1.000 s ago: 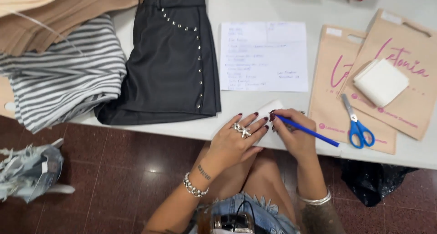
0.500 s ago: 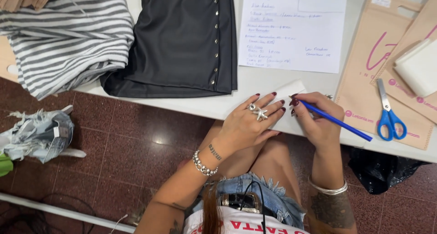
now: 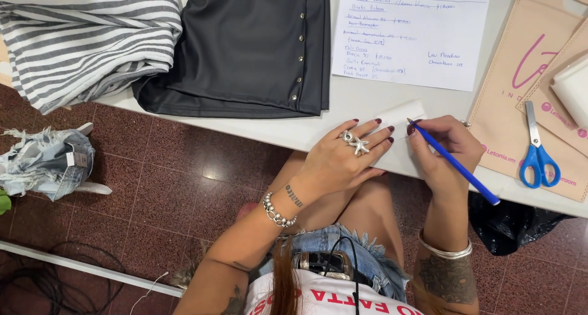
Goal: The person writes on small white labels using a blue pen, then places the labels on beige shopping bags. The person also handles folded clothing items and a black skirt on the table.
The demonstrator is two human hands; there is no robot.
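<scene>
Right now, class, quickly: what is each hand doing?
Left hand: open, fingers spread flat on the small white paper slip.
Right hand: closed around the blue pen, tip at the slip.

Bright, even light from overhead; the white table (image 3: 361, 104) glows without glare, a soft sheen on the floor tiles (image 3: 211, 171), shadows faint, everything sharp.

Matt paper slip (image 3: 401, 134), glossy plastic pen (image 3: 453, 162).

Small white paper slip (image 3: 401, 137) flat at table edge; blue pen (image 3: 453, 162) slanted, tip on it.
</scene>
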